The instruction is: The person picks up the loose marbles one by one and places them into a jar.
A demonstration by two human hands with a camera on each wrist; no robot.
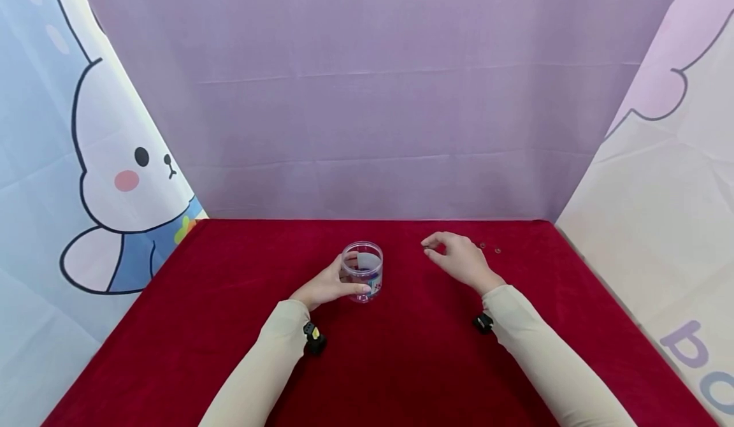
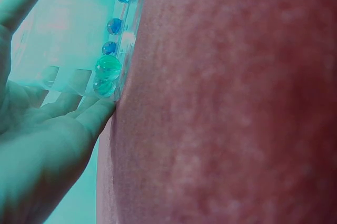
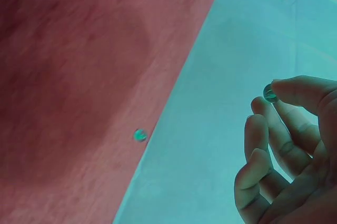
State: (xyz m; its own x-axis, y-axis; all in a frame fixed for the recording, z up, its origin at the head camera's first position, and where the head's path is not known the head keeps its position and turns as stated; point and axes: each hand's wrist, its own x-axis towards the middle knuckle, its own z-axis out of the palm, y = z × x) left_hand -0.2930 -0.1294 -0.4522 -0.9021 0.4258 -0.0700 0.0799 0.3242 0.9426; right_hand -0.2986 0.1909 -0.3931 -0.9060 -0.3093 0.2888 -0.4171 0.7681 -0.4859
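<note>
A clear plastic jar (image 1: 367, 267) stands open-topped near the middle of the red cloth, and my left hand (image 1: 329, 283) grips its side with thumb and fingers. Several glass marbles (image 2: 108, 68), green and blue, lie along the jar's bottom in the left wrist view. To the right of the jar and apart from it, my right hand (image 1: 459, 260) is held above the cloth. In the right wrist view it pinches a small marble (image 3: 270, 93) between thumb and fingertip. Another marble (image 3: 140, 135) lies on the cloth in that view.
Small loose marbles (image 1: 497, 250) lie on the red cloth (image 1: 401, 363) just beyond my right hand. A purple curtain (image 1: 378, 108) closes off the back edge. Printed sheets (image 1: 137, 236) hang along both sides.
</note>
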